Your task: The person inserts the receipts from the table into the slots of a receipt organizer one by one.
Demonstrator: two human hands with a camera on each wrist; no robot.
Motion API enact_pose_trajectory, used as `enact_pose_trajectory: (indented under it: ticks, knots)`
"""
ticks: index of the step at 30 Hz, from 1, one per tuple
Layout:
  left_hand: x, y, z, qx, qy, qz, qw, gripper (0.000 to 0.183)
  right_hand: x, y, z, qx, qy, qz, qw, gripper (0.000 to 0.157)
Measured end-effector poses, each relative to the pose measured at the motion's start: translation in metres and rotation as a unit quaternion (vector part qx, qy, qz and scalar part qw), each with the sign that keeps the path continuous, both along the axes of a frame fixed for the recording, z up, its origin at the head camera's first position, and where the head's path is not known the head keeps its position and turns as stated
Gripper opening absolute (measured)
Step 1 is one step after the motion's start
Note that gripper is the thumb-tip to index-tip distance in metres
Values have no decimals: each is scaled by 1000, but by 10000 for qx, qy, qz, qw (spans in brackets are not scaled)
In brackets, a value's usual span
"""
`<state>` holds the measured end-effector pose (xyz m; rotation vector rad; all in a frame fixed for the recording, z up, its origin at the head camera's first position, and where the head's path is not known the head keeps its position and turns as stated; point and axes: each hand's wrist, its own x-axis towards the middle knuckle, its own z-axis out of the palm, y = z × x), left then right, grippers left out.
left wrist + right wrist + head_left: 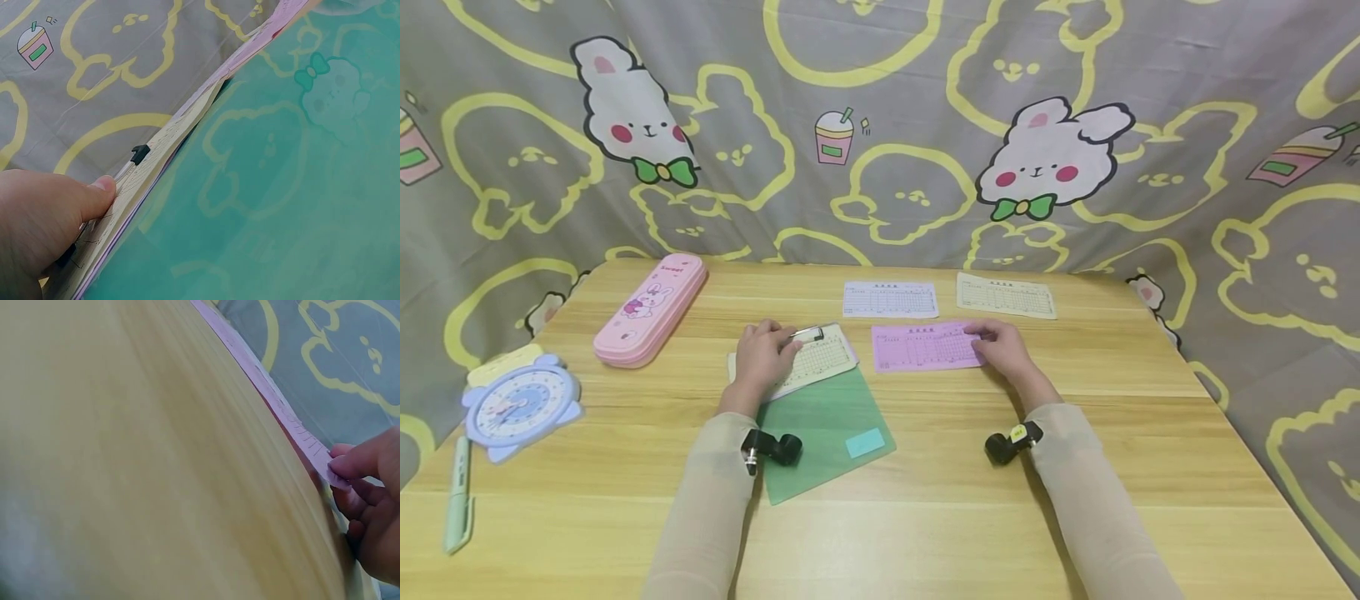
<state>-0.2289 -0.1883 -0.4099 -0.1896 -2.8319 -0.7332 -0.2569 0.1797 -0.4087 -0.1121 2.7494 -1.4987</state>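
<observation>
The left hand [763,358] is gripping the green clipboard [823,450] in the head view, the purple slip [921,348] lying rightward; from the left wrist, its thumb [94,199] is resting by the clip [140,154]; from the right, the right hand [375,506] is pinching the slip's end.

I'm counting two hands [765,358], three loose paper slips [925,347], one clipboard [820,450], one pencil case [651,312], one clock [522,404], and there, one pen [457,504]!
</observation>
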Motion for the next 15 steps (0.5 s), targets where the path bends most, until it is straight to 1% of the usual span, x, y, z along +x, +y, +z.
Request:
enact_pose_trajectory:
  ticks: [4, 8, 15]
  knots:
    - [0, 0, -1, 7, 8, 14, 10000, 36, 1, -2, 5, -83, -186, 104, 9997, 27]
    - [-1, 0, -2, 34, -41, 39, 10000, 37, 0, -3, 8, -132, -404, 115, 9990, 28]
    - [-1, 0, -2, 73, -123, 72, 9999, 37, -2, -3, 11, 111, -544, 135, 9984, 31]
